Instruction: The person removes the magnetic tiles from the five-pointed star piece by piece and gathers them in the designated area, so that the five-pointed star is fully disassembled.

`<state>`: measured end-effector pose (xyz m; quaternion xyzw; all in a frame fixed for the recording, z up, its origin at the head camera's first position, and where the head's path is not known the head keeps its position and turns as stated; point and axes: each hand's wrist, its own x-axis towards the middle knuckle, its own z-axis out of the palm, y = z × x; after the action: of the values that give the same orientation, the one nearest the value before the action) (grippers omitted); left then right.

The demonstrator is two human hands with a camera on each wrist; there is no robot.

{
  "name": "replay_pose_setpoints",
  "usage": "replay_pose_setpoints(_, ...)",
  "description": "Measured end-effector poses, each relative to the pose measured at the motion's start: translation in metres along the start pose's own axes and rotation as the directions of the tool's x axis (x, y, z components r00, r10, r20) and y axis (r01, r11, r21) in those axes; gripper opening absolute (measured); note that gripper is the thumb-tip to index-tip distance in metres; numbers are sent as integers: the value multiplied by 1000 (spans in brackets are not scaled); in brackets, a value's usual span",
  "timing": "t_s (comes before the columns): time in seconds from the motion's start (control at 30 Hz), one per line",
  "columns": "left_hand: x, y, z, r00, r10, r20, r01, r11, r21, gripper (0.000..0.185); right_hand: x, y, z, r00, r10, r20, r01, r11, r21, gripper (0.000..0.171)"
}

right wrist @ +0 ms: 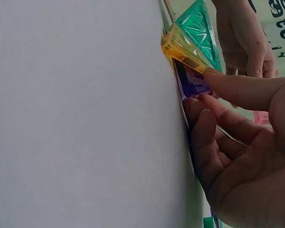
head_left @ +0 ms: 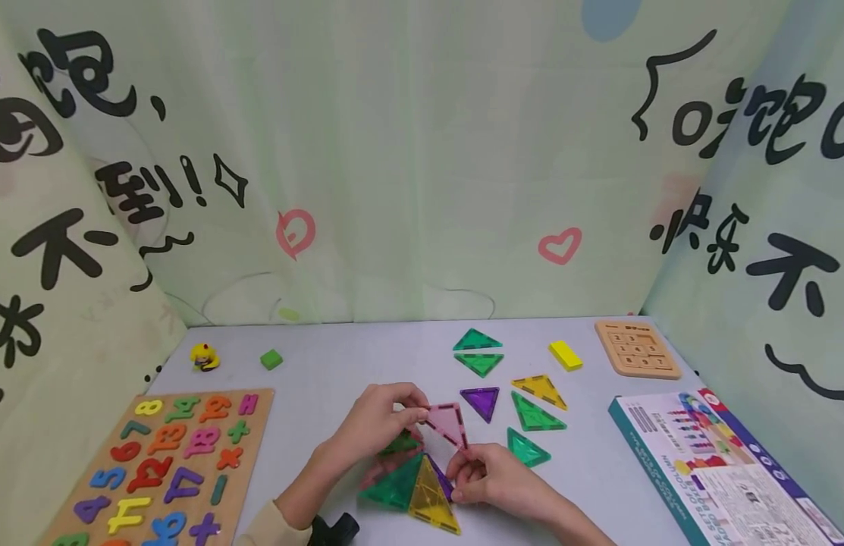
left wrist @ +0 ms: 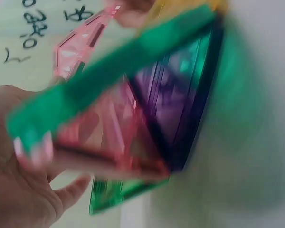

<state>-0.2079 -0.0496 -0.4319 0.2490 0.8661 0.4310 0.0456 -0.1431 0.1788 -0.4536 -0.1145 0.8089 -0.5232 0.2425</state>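
Observation:
In the head view a low built shape of see-through triangular magnetic tiles stands on the table, with a green tile [head_left: 394, 485], a yellow tile [head_left: 433, 500] and a purple tile [right wrist: 192, 83] among its sides. My left hand [head_left: 377, 421] pinches a pink triangular tile [head_left: 449, 423] by its left corner, above the shape's far side. At the shape's right side, my right hand [head_left: 493, 481] has thumb and curled fingers about the purple tile, close to the pink tile's lower corner. The left wrist view is blurred across the nearest green edge.
Loose green tiles [head_left: 536, 413], a purple triangle [head_left: 479, 402] and a yellow triangle [head_left: 541, 390] lie beyond my right hand. A letter board [head_left: 258, 425] is at left; a box [head_left: 722, 462] and a wooden number board [head_left: 636, 349] are at right. Small blocks and a yellow figure [head_left: 204, 356] sit farther back.

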Motion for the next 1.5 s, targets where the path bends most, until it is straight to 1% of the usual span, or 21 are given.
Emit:
replay_pose_setpoints(0.07, 4, -3, -5, 999, -11, -33, 11, 1000, -18, 5, 1, 1, 0, 1000, -7, 0, 7, 1000, -4, 20)
replay_pose_setpoints(0.17, 11, -8, -11, 998, -27, -57, 26, 999, -20, 6, 1, 2, -1, 1000, 10, -3, -10, 1000, -10, 19)
replay_pose_setpoints(0.23, 19, -12, -16, 997, -53, -54, 51, 998, -35, 7, 2, 2, -1, 1000, 23, -7, -23, 1000, -6, 19)
replay_pose_setpoints(0.37, 38, -20, -27, 991, -130, -41, 128, 990, -56, 8, 2, 3, -1, 999, 32, -12, -32, 999, 0, 19)
replay_pose_setpoints(0.5, 60, -29, -38, 975, -223, -20, 222, 973, -61, 11, 1, 2, -1, 999, 30, -15, -30, 1000, 9, 19)
replay_pose_setpoints(0.6, 75, -37, -43, 962, -272, 6, 271, 960, -69, 14, 0, 1, -1, 999, 30, -17, -30, 999, 13, 18)
replay_pose_setpoints(0.67, 84, -42, -44, 957, -290, 22, 291, 954, -67, 16, 0, 0, -1, 999, 34, -17, -34, 999, 12, 17)
replay_pose_setpoints(0.77, 93, -47, -43, 947, -319, 26, 320, 947, -30, 19, -1, 0, -1, 999, 46, -12, -46, 999, 11, 15)
replay_pose_setpoints(0.83, 98, -49, -41, 939, -342, 14, 342, 939, 21, 20, -1, 0, 0, 999, 51, -4, -51, 999, 15, 15)
replay_pose_setpoints(0.9, 102, -50, -39, 937, -349, -10, 348, 931, 105, 20, -1, -1, 1, 999, 50, 0, -50, 999, 19, 15)
replay_pose_setpoints(0.97, 107, -50, -36, 940, -340, -24, 338, 920, 196, 22, -1, -1, 1, 999, 48, 2, -48, 999, 25, 14)
replay_pose_setpoints(1.07, 112, -51, -33, 947, -319, -39, 314, 891, 328, 23, -1, -1, 3, 999, 45, 4, -45, 999, 25, 13)
replay_pose_setpoints(1.17, 116, -53, -31, 950, -311, -40, 300, 866, 399, 22, 0, -1, 4, 999, 42, 4, -42, 999, 21, 13)
replay_pose_setpoints(1.3, 120, -54, -29, 953, -301, -46, 291, 856, 428, 18, 0, 0, 5, 999, 45, -1, -45, 999, 10, 12)
replay_pose_setpoints(1.43, 121, -57, -28, 950, -307, -56, 302, 862, 407, 20, 0, 0, 5, 999, 51, -5, -51, 999, -2, 11)
replay_pose_setpoints(1.5, 119, -57, -29, 951, -303, -58, 301, 871, 388, 21, 0, 1, 5, 999, 52, -6, -52, 999, -6, 11)
